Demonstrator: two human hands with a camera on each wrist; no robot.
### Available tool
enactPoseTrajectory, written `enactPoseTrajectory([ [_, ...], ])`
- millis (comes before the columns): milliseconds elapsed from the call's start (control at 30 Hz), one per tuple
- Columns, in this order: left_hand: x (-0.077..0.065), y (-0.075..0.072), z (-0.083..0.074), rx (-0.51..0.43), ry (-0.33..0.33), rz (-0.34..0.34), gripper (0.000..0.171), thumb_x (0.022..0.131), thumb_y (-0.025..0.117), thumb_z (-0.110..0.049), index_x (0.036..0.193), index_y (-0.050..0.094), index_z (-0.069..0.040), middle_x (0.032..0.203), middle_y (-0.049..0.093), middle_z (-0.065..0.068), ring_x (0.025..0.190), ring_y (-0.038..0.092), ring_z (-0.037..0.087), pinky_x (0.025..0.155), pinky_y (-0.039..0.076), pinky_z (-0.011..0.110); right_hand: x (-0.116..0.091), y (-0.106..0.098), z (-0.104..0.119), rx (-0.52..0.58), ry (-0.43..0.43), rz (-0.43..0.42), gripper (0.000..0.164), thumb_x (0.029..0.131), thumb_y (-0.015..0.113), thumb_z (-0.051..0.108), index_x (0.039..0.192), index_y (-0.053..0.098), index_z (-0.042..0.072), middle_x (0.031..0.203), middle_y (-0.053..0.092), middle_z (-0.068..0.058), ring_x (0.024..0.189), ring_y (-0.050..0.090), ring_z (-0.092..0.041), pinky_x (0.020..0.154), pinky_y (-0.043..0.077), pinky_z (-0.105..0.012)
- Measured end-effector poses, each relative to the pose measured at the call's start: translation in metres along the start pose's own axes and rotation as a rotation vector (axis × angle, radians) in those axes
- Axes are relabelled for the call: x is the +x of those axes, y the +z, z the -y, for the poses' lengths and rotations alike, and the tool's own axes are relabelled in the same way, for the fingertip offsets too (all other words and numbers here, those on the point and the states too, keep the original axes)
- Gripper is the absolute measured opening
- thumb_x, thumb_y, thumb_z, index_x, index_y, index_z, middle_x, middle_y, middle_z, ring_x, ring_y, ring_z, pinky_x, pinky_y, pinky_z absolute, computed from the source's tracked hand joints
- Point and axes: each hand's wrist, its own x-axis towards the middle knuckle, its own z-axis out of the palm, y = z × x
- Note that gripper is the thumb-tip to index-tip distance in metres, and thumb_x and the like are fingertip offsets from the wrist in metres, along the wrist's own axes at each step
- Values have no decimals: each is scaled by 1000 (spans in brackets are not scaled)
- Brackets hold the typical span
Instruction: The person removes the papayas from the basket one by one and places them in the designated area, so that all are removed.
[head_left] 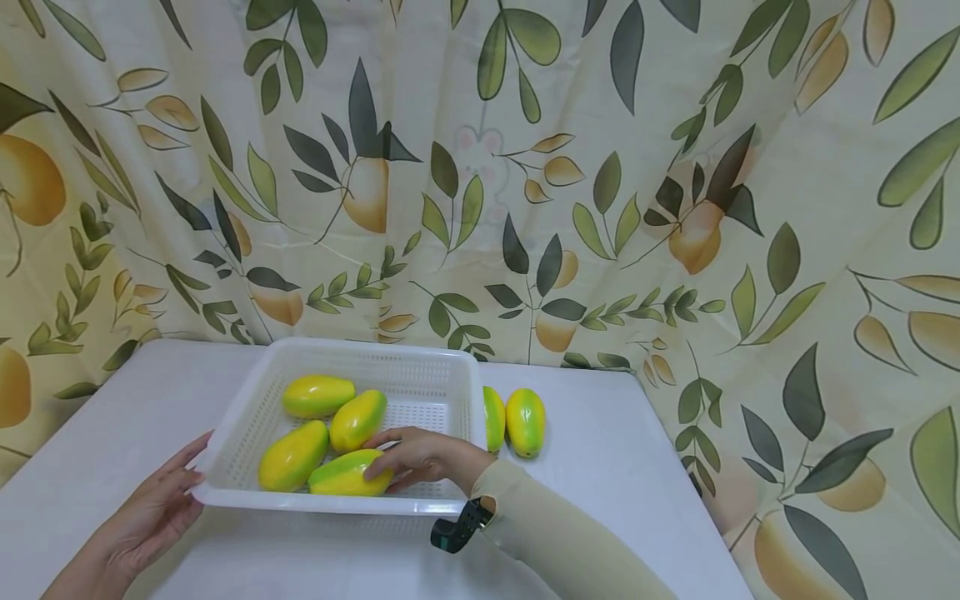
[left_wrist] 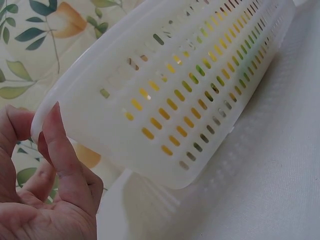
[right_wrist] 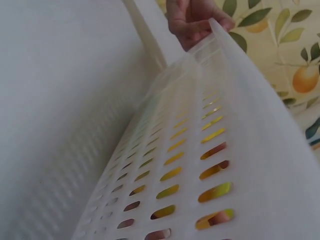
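1. Presently, a beige sleeve (head_left: 555,533) is covering the right arm nearest the viewer, and a black wrist device (head_left: 453,532) is hanging at its cuff.
2. The left hand (head_left: 146,529) is pinching the near left corner of the white basket (head_left: 337,502) by its rim, thumb and fingers meeting across the edge.
3. The basket's slotted front wall is facing the person; yellow and green are showing through its slots in both wrist views.
4. The right hand (head_left: 420,457) is reaching over the near rim, its fingers curling round the right end of the front mango (head_left: 337,478). The basket wall is largely blocking the right wrist view, so the thumb's exact placement cannot be confirmed.
5. That mango is lying inside the basket, close behind the front wall.
6. Three further mangoes are lying within: the left mango (head_left: 292,458) just beside it, the middle mango (head_left: 358,419) behind it, and the rear mango (head_left: 318,396) farthest back.
7. Outside the right wall, a partly hidden mango (head_left: 492,418) and an outer mango (head_left: 526,422) are lying side by side on the white table (head_left: 600,442).
8. A leaf-and-fruit patterned curtain (head_left: 525,167) is hanging behind everything.
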Motion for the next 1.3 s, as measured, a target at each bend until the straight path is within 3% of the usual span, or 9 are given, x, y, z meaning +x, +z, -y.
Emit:
enactPoseTrajectory([
  [1067, -1, -1, 1, -27, 5, 60, 54, 102, 33, 0, 119, 71, -35, 114, 68, -5, 103, 67, 16, 86, 58, 27, -2, -2, 0, -10, -12, 52, 45, 85, 74, 12, 127, 58, 13, 116, 60, -4, 98, 64, -21, 88, 59, -40],
  [1300, 0, -1, 1, -30, 5, 39, 54, 102, 33, 0, 119, 71, -35, 114, 69, -5, 103, 67, 17, 87, 58, 28, -5, -5, 0, 6, 8, 47, 46, 86, 74, 13, 127, 53, 11, 115, 60, -6, 99, 64, -22, 90, 58, -40],
])
